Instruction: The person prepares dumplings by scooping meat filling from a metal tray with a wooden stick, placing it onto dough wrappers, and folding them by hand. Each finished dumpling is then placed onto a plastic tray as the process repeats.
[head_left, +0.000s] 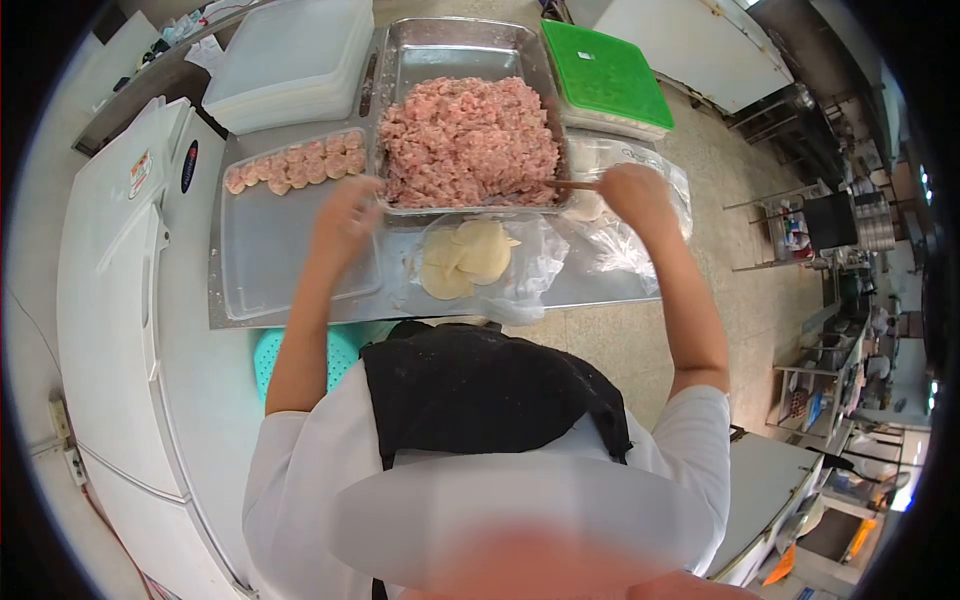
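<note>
My right hand (pixel 632 192) grips a thin wooden stick (pixel 568 185) whose tip pokes into the pink minced meat (pixel 468 140) in a steel pan (pixel 450 50). My left hand (pixel 345 215) hovers at the pan's near left corner, fingers curled; what it holds is blurred. Round dough wrappers (pixel 462 258) lie on clear plastic just below the pan. A row of folded dumplings (pixel 295 167) sits at the far end of a clear tray (pixel 260 270) on the left.
A green-lidded box (pixel 605 75) stands right of the pan, stacked white lids (pixel 290 60) to its left. The steel table (pixel 590 285) is narrow. White chest freezers (pixel 110 280) are on the left, a teal stool (pixel 335 355) under me, shelving at right.
</note>
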